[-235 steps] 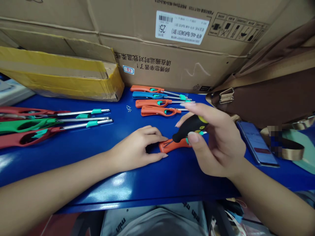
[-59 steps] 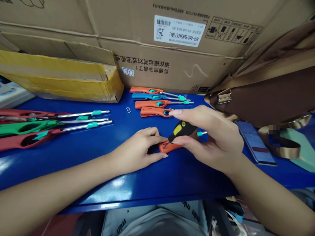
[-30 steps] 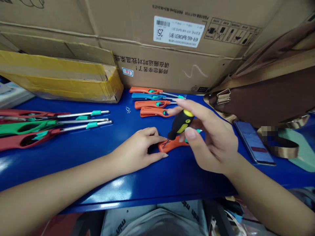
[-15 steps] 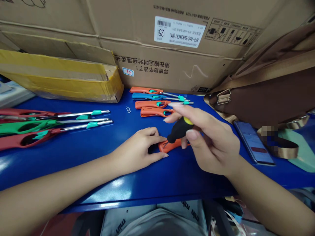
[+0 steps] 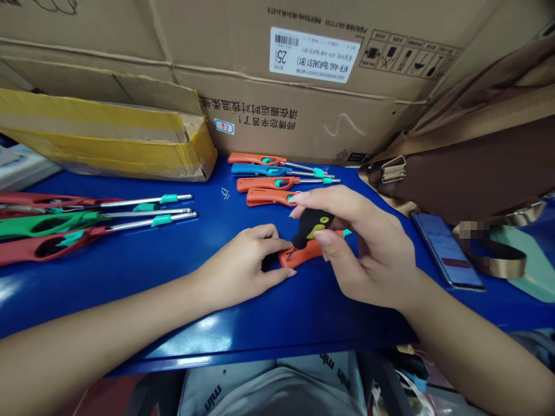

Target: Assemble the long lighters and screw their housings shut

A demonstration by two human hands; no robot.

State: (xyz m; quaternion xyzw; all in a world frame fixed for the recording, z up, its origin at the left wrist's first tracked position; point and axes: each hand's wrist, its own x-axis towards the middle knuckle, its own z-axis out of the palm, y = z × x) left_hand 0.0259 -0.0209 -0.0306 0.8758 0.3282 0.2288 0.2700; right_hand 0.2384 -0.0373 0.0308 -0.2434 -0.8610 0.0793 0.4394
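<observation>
My left hand (image 5: pixel 243 260) pinches the butt end of an orange gas lighter (image 5: pixel 309 251) lying on the blue table (image 5: pixel 269 323). Gripped in the fingers of my right hand (image 5: pixel 375 251) is a stubby screwdriver (image 5: pixel 309 226) with a black and yellow handle. It leans over the lighter, and its thin tip meets the handle near my left fingertips. Part of the lighter is hidden behind my right hand. Several small screws (image 5: pixel 225 193) lie loose on the table. Beyond my hands rest a blue lighter (image 5: pixel 255 170) and several orange lighters (image 5: pixel 265 184).
More lighters, red (image 5: pixel 52 245) and green (image 5: pixel 52 223), lie at the left. Behind the table stand a large cardboard box (image 5: pixel 243 63) and a yellow-taped box (image 5: pixel 130 144). A phone (image 5: pixel 446 248) and a brown bag (image 5: pixel 472 167) are at the right.
The screwdriver handle has turned, showing more of its yellow marking. My right fingers have shifted slightly left around it. My left hand stays in place on the lighter.
</observation>
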